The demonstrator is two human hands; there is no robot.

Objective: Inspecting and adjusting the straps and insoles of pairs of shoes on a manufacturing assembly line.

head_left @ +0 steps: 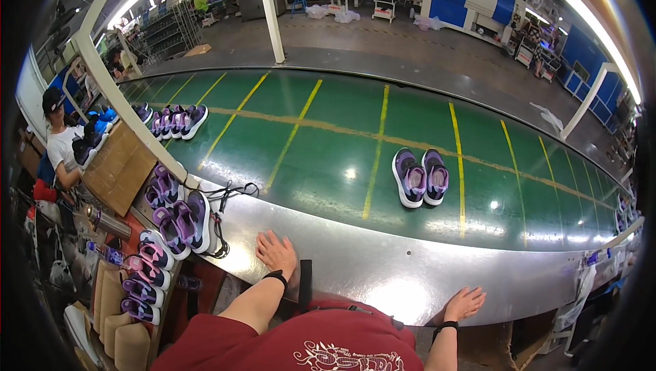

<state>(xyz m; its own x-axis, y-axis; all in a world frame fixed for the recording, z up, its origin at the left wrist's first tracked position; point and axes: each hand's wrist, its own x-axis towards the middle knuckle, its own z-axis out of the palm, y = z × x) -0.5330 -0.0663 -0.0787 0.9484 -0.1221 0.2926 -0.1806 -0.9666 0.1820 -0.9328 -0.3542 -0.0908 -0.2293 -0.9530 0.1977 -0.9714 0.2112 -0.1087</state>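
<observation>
My left hand (277, 253) lies flat on the metal edge plate (355, 262), fingers apart and nothing in it. Farther right on the same plate rests my right hand (465, 303), its fingers stretched out and also without anything in them. Black bands circle both wrists. On the green belt (328, 173) ahead, a pair of purple and black sneakers (421, 178) with white soles stands side by side, apart from both hands. Nearest to my left hand is a row of purple, pink and black sneakers (181, 224), with a tangle of black cord (229, 197) beside it.
Several more sneakers (179, 123) stand at the belt's far left. A cardboard sheet (123, 169) leans by the shoe row, near a person in a white shirt (63, 144). White posts (270, 12) rise along the belt. A clear plastic bag (579, 296) hangs at the right end.
</observation>
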